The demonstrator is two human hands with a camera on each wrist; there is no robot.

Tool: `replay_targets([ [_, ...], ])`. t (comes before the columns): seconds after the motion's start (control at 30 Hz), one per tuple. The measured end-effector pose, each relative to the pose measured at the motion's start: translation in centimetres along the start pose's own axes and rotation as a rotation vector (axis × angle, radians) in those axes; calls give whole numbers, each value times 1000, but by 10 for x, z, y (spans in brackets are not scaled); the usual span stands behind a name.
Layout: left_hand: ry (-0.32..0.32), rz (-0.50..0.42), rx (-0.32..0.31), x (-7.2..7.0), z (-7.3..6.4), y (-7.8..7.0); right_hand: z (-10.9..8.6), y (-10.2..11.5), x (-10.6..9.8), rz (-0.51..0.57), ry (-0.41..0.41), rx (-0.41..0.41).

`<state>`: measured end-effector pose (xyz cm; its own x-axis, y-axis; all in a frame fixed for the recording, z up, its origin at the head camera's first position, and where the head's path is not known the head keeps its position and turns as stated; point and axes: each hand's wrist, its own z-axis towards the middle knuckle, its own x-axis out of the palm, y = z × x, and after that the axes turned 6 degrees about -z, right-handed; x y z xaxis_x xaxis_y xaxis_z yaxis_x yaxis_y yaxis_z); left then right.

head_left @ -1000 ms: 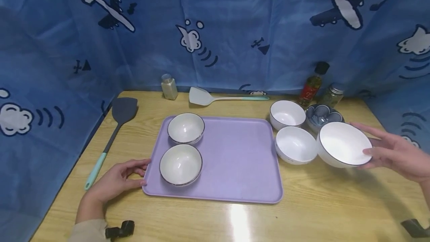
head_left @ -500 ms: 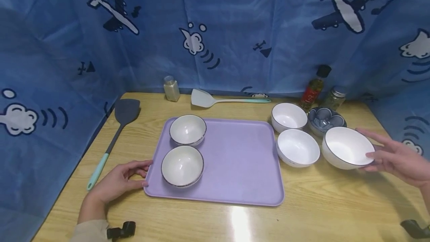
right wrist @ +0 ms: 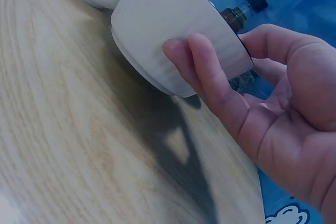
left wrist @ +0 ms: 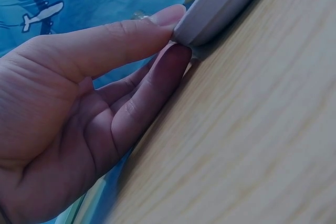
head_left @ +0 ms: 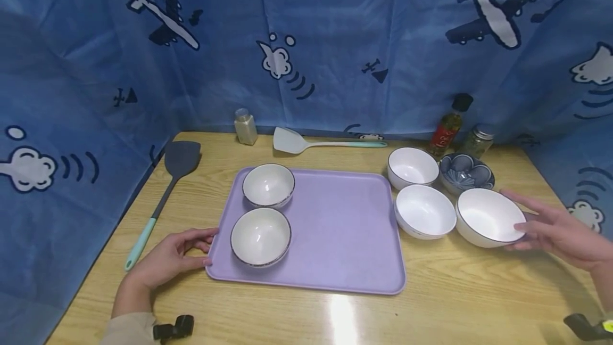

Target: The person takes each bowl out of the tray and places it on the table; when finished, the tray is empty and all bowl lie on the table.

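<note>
My left hand (head_left: 174, 254) pinches the left edge of a lavender tray (head_left: 342, 228); in the left wrist view the thumb (left wrist: 168, 15) lies on its rim and a fingertip below. Two cream bowls with dark rims, a rear one (head_left: 268, 185) and a front one (head_left: 261, 237), stand on the tray's left side. At the right, my right hand (head_left: 557, 228) grips a white bowl (head_left: 490, 217) with a thin dark rim. Its thumb reaches over the rim, and other fingers support the outer wall (right wrist: 157, 30). This bowl is close over the table, right beside another white bowl (head_left: 424, 212).
Behind them are a third white bowl (head_left: 413, 168) and a blue patterned bowl (head_left: 465, 173). An oil bottle (head_left: 445, 128) and a glass jar (head_left: 477, 141) stand at the back right. A white spatula (head_left: 292, 141), a shaker jar (head_left: 246, 128) and a dark spatula (head_left: 182, 158) lie around the tray.
The right hand's bowl first shifts right, then comes lower and slightly left, closer to the neighbouring white bowl. My left hand keeps its hold on the tray edge.
</note>
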<state>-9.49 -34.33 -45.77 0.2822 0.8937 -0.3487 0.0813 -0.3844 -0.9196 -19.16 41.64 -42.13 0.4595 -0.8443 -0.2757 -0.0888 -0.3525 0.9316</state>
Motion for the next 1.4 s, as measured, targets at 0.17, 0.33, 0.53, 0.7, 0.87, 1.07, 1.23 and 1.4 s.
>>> replay_targets([
  [0.17,-4,-21,-30,0,0,0,1,-3,1,48,25,-5],
  [0.33,2,-18,-23,-1,-1,-2,1,-6,1,100,81,-29],
  [0.53,0,-11,-25,-2,-2,-4,1,-10,2,43,43,39],
  [0.7,-1,1,-25,-1,-2,-2,1,-12,4,44,71,21],
  [0.87,-1,-2,-22,-1,0,-1,-1,-9,5,-40,43,96],
  [1.07,4,-28,-29,1,0,0,-7,0,3,-260,-37,154],
  [1.23,18,-50,-4,1,0,1,-14,6,-2,-349,-52,82],
  [1.4,15,-46,7,0,-1,0,-20,15,-5,-431,-94,-20],
])
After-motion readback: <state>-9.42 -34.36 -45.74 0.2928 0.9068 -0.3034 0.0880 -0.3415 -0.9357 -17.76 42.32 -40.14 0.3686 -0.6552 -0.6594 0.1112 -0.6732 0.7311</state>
